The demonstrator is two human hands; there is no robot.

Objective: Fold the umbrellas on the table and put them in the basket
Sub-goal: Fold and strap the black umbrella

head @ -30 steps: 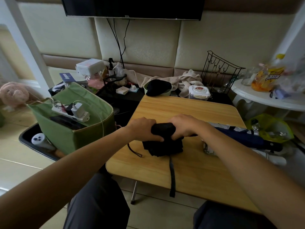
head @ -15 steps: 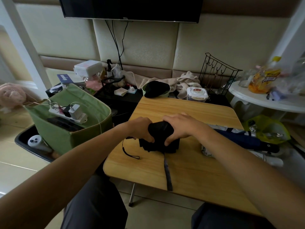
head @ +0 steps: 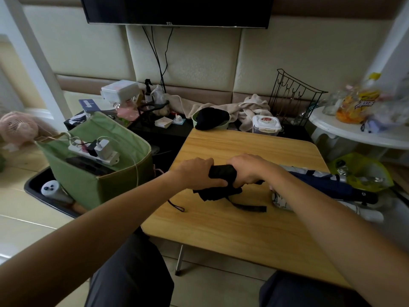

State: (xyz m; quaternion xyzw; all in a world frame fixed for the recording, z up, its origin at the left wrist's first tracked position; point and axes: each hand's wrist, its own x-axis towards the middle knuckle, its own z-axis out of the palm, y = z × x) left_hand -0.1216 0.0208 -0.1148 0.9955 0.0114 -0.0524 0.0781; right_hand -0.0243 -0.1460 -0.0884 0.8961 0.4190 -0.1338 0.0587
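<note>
A black folding umbrella (head: 221,173) lies across the middle of the wooden table (head: 232,229). My left hand (head: 194,171) grips its left part and my right hand (head: 247,169) grips it just to the right, fingers curled round the rolled fabric. Its closing strap (head: 250,207) trails to the right on the table and a thin wrist loop (head: 176,206) lies to the left. A dark blue folded umbrella (head: 327,187) lies at the table's right edge, over a white patterned umbrella (head: 281,201). The green fabric basket (head: 115,185) stands on the floor to the left.
The basket holds a power strip (head: 97,149) with chargers and a dark device. Behind the table are a bowl with black cloth (head: 210,119), a wipes box (head: 266,125), towels and a wire rack (head: 292,94). A white round table (head: 354,131) and a yellow-green bag (head: 365,171) stand right.
The closing strap, which hung toward me over the table, now lies swung to the right. Both hands have stayed on the black umbrella, turning the roll.
</note>
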